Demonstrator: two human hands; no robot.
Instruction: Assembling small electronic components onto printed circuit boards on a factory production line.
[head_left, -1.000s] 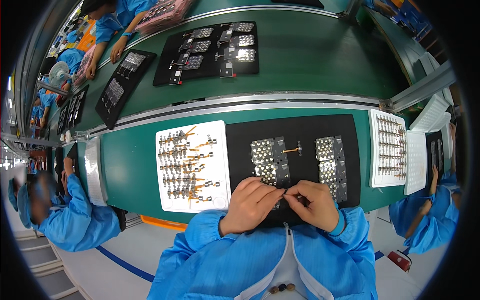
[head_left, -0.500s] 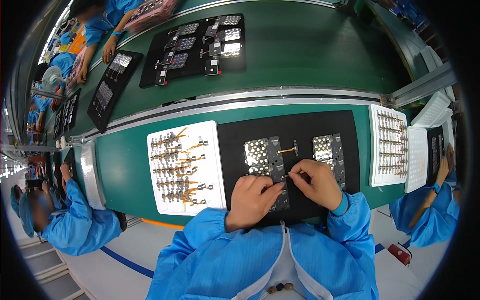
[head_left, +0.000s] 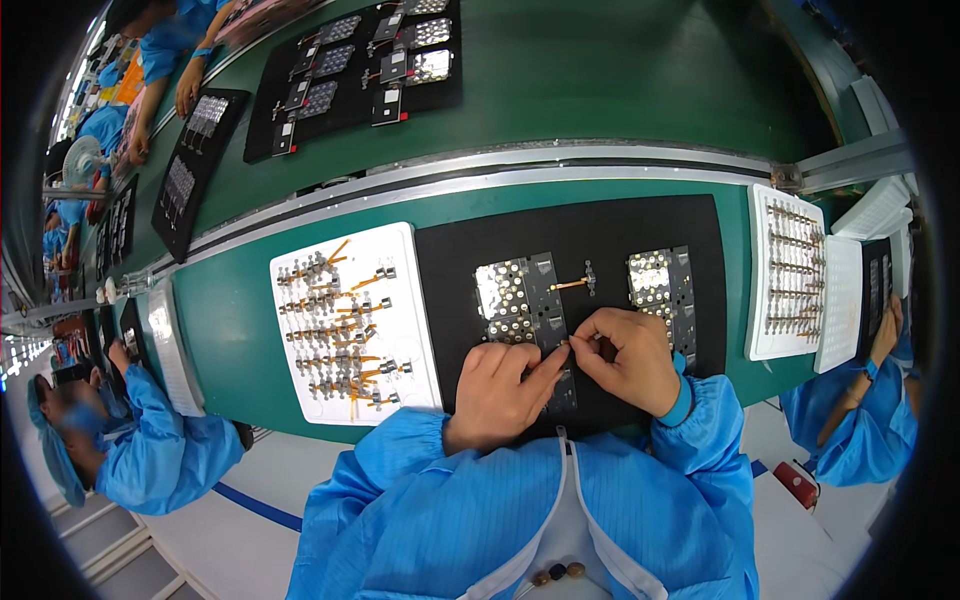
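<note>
On a black mat point(head_left: 460, 300) in front of me lie two dark keypad-like circuit boards, the left board point(head_left: 505, 290) and the right board point(head_left: 650, 280), each with rows of shiny round metal dots. My left hand point(head_left: 500, 390) rests over the lower part of the left board, fingers closed and tips at its right edge. From the other side, my right hand point(head_left: 630, 360) pinches at that same edge, its fingertips almost meeting the left ones. A tiny orange bit shows there; the fingers hide the rest. Above them, a small orange flex cable point(head_left: 572, 285) with a metal part extends from the left board.
A white tray point(head_left: 410, 350) of orange flex parts lies left of the mat; another white tray point(head_left: 762, 300) stands at right. Beyond a metal rail point(head_left: 480, 165), more boards rest on a black mat point(head_left: 345, 90). Co-workers in blue sit at both sides and far left.
The view has shifted slightly, so the bench appears a little higher and further left. Both hands stay at the left board's right edge, with their fingertips now closer together.
</note>
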